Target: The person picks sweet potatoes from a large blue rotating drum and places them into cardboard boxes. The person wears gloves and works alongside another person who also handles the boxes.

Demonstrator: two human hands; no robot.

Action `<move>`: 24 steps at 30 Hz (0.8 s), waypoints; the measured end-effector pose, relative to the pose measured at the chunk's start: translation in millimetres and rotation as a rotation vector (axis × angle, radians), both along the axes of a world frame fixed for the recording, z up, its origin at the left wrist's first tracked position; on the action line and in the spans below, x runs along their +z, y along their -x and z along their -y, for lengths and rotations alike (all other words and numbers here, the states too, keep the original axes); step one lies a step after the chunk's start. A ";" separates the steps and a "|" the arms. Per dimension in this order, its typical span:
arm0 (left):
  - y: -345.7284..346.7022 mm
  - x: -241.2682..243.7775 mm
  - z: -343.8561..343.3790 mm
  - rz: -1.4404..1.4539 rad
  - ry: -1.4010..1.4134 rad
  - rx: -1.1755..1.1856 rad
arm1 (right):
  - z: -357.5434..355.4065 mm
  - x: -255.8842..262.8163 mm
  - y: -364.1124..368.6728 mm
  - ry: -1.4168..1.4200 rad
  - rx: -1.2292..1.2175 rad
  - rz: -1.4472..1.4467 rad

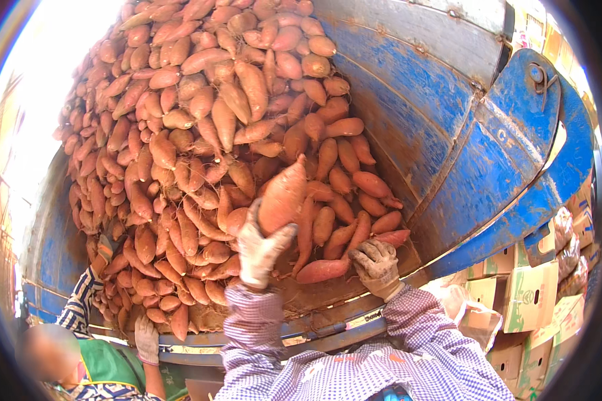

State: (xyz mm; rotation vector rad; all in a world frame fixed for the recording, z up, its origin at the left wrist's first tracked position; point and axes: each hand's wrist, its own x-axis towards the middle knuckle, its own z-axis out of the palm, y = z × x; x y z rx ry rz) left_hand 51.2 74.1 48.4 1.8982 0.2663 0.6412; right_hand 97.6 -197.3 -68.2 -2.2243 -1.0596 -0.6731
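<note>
A large sweet potato [283, 196] stands upright in my left hand [265, 245], which wears a pale knit work glove and grips its lower end. My right hand [377, 265], in a soiled knit glove, rests with curled fingers at the near right edge of the heap of sweet potatoes [205, 105]. Just left of its fingertips lies a long reddish sweet potato [323, 270]. Whether the right fingers hold anything is hidden. The heap fills a blue metal truck bed and rises away from me.
The bed's scratched blue side wall [401, 100] runs along the right, with its near rail [331, 335] before me. A co-worker in a green apron [111, 362] reaches in at lower left with gloved hands. Cardboard boxes [532, 295] and plastic bags stand outside at right.
</note>
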 end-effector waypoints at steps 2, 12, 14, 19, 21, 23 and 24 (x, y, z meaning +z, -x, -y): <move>2.7 -38.0 21.5 -0.082 -0.182 0.169 | 2.1 -4.1 0.0 0.013 0.011 -0.013; -2.7 -115.7 23.9 0.182 0.015 0.368 | 1.7 15.5 1.7 0.006 -0.011 -0.080; -2.4 -112.7 22.9 0.202 0.035 0.357 | -1.6 32.2 -6.3 -0.107 0.008 -0.167; -1.4 -109.9 22.7 0.130 0.043 0.391 | -44.9 124.8 -81.7 -0.440 -0.040 -0.112; 2.2 -105.1 20.5 0.168 0.016 0.407 | -68.1 152.8 -133.2 -0.421 -0.036 0.029; -3.6 -115.3 20.4 0.139 0.013 0.393 | -81.3 167.6 -198.8 -0.232 -0.135 0.047; -0.7 -115.6 18.1 0.127 0.006 0.415 | -99.0 177.7 -229.8 -0.139 -0.184 0.001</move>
